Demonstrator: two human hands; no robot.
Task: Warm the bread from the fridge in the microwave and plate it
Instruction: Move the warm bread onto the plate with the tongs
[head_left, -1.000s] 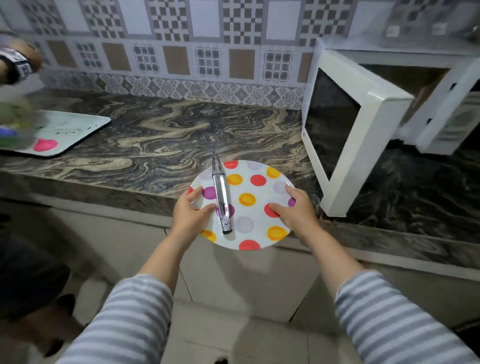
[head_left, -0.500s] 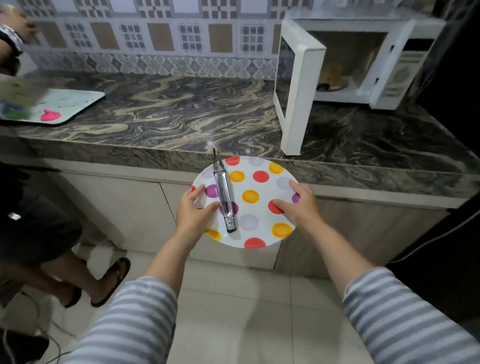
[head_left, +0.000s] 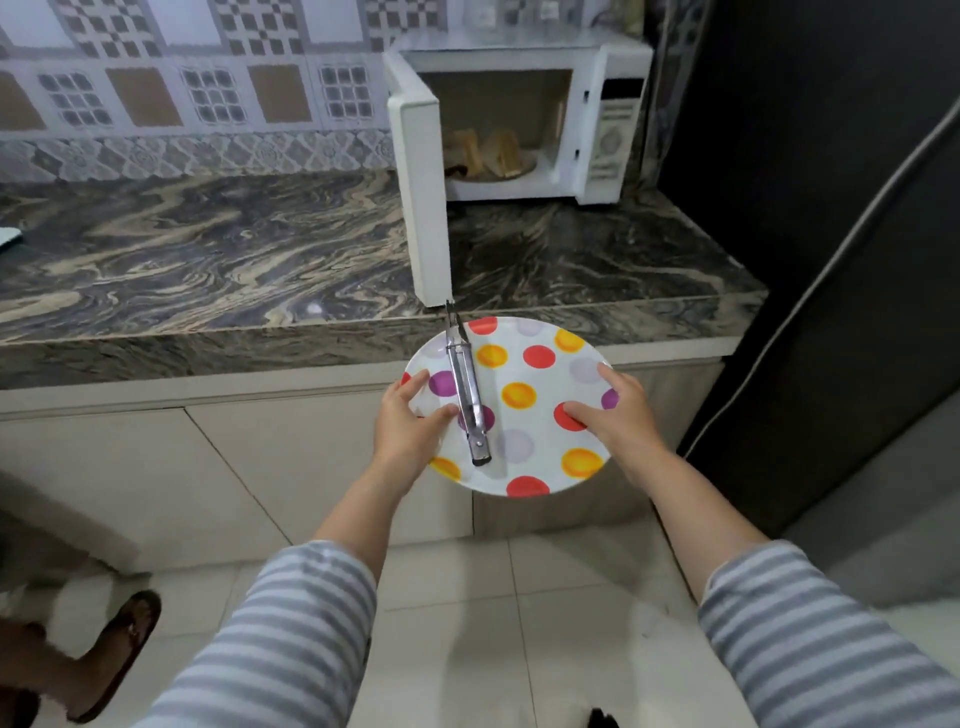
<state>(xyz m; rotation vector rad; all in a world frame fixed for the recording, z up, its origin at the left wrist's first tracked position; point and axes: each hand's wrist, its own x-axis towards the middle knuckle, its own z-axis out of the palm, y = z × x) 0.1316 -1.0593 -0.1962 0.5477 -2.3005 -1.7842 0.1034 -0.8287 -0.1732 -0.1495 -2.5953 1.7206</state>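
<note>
I hold a white plate (head_left: 524, 374) with coloured dots in front of the counter edge, level and in the air. My left hand (head_left: 408, 431) grips its left rim and my right hand (head_left: 615, 415) grips its right rim. Metal tongs (head_left: 467, 395) lie shut on the plate's left half, tips pointing toward the counter, with my left thumb against them. The white microwave (head_left: 602, 130) stands at the back of the counter with its door (head_left: 423, 192) swung open. Inside it, slices of bread (head_left: 488, 153) stand on a dish.
The marbled stone counter (head_left: 208, 260) runs to the left. A dark fridge (head_left: 831, 208) stands right of the counter. Another person's foot in a sandal (head_left: 119, 654) is on the tiled floor at lower left.
I have stepped back and to the right with the plate, so the microwave now sits straight ahead and its inside shows. The tray on the counter's left has almost left view.
</note>
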